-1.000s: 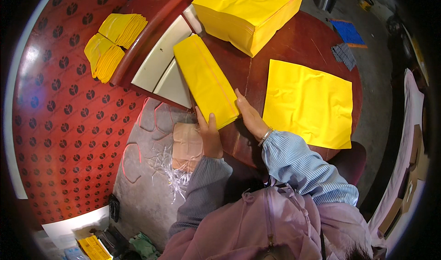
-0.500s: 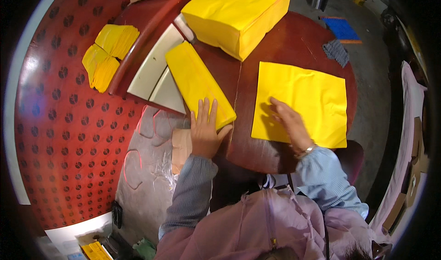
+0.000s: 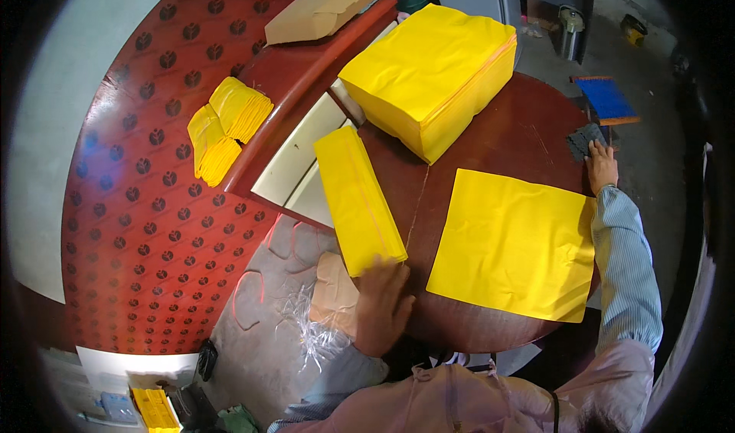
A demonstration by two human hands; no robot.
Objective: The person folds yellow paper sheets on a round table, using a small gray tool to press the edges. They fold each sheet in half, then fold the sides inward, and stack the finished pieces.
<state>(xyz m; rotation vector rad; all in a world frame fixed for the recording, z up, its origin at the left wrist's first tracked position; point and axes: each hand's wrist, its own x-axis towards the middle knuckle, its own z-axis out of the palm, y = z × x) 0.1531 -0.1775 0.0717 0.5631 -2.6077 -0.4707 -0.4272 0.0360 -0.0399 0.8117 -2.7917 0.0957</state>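
Note:
My left hand, slightly blurred, is at the near end of a long folded stack of yellow sheets, thumb held apart from the fingers. Whether its fingertips touch the stack is hard to tell. My right arm stretches out to the table's right edge. There my right hand rests its extended fingertips on a crumpled dark grey cloth. A single yellow sheet lies flat between my hands, somewhat creased. Beyond it stands a tall block of stacked yellow sheets.
The round dark-red table adjoins a raised curved rim and white panels. Folded yellow bundles lie on the red patterned surface at left. A cardboard piece sits at the back. Clear plastic strips lie on the floor.
My right hand has gone from above the flat sheet to the grey cloth on the right. My left hand has drawn back from on top of the folded stack. The view has shifted.

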